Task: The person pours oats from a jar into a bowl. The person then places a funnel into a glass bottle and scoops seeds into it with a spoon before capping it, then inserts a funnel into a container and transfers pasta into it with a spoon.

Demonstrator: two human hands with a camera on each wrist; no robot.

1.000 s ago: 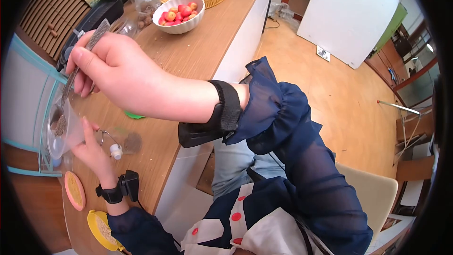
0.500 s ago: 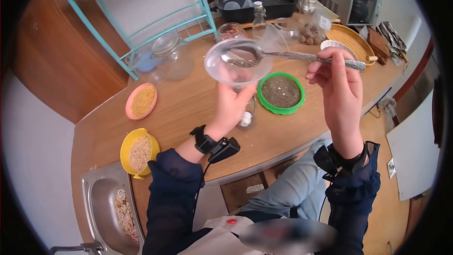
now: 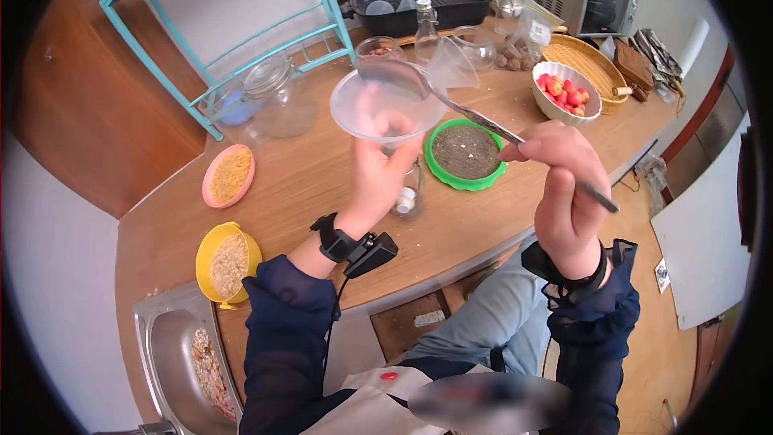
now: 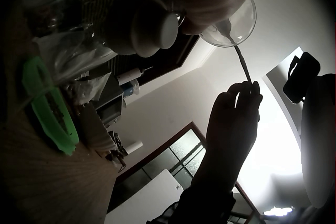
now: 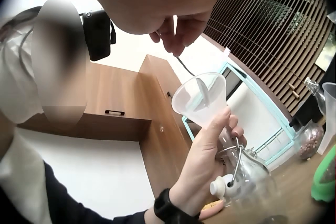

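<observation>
A: Logged what from the head view?

B: Found the left hand (image 3: 374, 181) curled beneath the funnel (image 3: 354, 117), with wide mouth up. Saw the spoon (image 3: 485, 122) pinched in the right hand (image 3: 570, 185), bowl at the mouth. Placed the green dish (image 3: 465, 185) of dark grains just beside. Could not tell the spoon's load.

A: And from the left wrist?

B: Made out right fingertips closed on the handle; could not read the left fingers fully.

A: Right wrist?

B: Traced left fingers round the neck of the glass bottle (image 5: 254, 190), below the funnel; found the join hidden.

A: Rated which faults?

B: Rated spillage over the rim likeliest, from a badly aimed tilt; then clogging, from tipping too fast; then a toppled funnel, from spoon pressure or slack left fingers.
</observation>
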